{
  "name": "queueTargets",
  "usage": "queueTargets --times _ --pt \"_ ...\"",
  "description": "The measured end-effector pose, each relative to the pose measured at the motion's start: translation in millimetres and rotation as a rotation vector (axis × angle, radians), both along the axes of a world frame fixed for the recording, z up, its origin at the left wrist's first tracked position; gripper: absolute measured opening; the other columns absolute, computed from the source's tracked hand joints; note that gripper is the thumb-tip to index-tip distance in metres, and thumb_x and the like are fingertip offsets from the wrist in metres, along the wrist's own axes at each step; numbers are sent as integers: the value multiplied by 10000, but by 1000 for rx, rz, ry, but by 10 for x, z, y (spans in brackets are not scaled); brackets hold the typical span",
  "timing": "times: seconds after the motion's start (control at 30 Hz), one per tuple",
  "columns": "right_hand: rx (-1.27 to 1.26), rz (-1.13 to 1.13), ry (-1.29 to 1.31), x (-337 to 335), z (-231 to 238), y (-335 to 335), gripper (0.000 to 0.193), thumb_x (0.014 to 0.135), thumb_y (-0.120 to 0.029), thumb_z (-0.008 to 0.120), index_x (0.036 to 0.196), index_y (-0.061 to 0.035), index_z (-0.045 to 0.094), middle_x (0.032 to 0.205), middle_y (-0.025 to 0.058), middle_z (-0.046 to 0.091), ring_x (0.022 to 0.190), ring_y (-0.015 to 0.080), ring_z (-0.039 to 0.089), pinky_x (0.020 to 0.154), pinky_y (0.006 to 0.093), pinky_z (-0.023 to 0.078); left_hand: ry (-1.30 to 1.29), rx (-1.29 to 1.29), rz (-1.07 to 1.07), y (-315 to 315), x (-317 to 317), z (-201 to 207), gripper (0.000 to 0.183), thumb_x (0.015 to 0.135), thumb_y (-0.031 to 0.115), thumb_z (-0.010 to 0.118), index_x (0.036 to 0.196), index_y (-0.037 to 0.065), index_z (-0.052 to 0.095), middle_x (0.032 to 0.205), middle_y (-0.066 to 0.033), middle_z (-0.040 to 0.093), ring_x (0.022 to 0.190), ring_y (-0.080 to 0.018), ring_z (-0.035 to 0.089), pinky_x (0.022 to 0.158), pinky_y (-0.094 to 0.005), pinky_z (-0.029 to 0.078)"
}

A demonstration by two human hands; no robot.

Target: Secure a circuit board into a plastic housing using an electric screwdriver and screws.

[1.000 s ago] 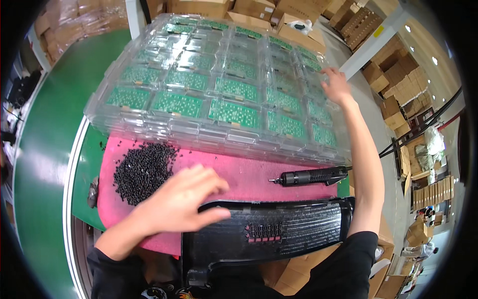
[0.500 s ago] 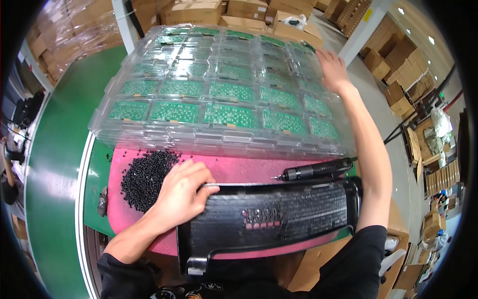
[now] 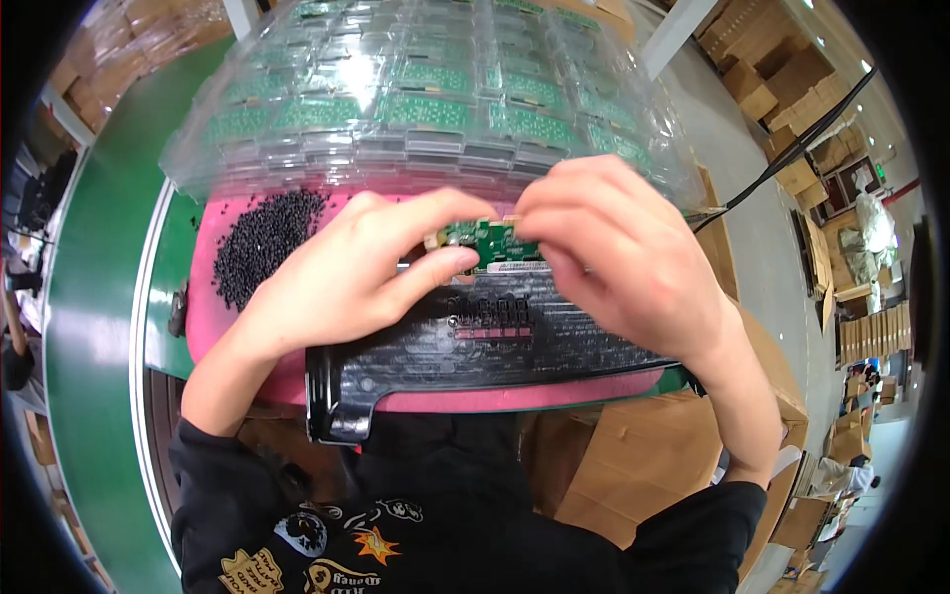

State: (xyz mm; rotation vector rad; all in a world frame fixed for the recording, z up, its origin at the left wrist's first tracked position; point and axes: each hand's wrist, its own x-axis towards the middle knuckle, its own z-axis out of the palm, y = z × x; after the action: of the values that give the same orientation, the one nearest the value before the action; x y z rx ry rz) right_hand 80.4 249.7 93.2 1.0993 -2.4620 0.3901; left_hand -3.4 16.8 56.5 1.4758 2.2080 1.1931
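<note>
A small green circuit board [image 3: 495, 240] is held up above the far edge of a black plastic housing panel [image 3: 584, 346]. My left hand [image 3: 356, 262] grips the board's left end between thumb and fingers. At its right end, my right hand [image 3: 628, 262] has its fingers curled over it, somewhat blurred. The panel lies across the pink mat [image 3: 475, 398] and has a group of small slots near its middle. Left of my left hand is a heap of small black screws [image 3: 259, 243]. The power screwdriver seen earlier is hidden behind my right hand.
Stacked clear plastic trays [image 3: 426, 139] of green boards stand beyond the mat. On the left runs a green surface [image 3: 104, 327] with a white edge. An open cardboard box [image 3: 643, 465] sits below the mat at the right, and a black cable [image 3: 782, 158] hangs at the right.
My right hand has come back from the trays' far right corner to the panel. My left hand has left the panel's edge. A circuit board is now held between both hands.
</note>
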Motion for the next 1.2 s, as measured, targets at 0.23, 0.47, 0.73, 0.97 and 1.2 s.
queueTargets --times 0.23,0.47,0.73,0.97,1.2 --pt "-93 -310 -39 301 -295 169 568 594 -82 855 1111 -28 624 1128 114 631 1044 319 607 893 404 508 -485 88 -81 45 7 -281 273 991 61 538 1249 -23 565 925 -95 696 805 -123 671 725 -273 552" --pt "-211 -295 1 406 -612 194 601 565 -103 879 1106 -7 633 1138 125 637 1013 318 635 864 408 520 -551 105 -146 32 20 -398 298 993 73 541 1278 -12 561 925 -94 706 775 -132 676 699 -267 546" --pt "-417 -324 -127 417 -805 287 552 572 -64 865 1074 4 647 1113 120 656 990 289 650 860 369 530 -321 136 50 27 -1 -480 504 788 57 781 1260 3 613 1011 -66 683 814 -116 635 659 -247 552" --pt "-501 -314 -469 421 -1100 363 506 619 -121 863 1069 -30 650 1129 116 641 1074 283 592 938 384 478 -60 -217 -10 22 26 -530 540 666 173 851 1141 43 631 847 -70 641 718 -186 626 605 -320 513" --pt "-424 -346 -523 436 -1149 313 514 623 -112 857 1083 -33 643 1160 97 602 1101 300 546 957 392 455 38 -375 -6 50 64 -555 544 653 238 851 1107 70 602 801 -58 597 758 -250 637 670 -372 503"
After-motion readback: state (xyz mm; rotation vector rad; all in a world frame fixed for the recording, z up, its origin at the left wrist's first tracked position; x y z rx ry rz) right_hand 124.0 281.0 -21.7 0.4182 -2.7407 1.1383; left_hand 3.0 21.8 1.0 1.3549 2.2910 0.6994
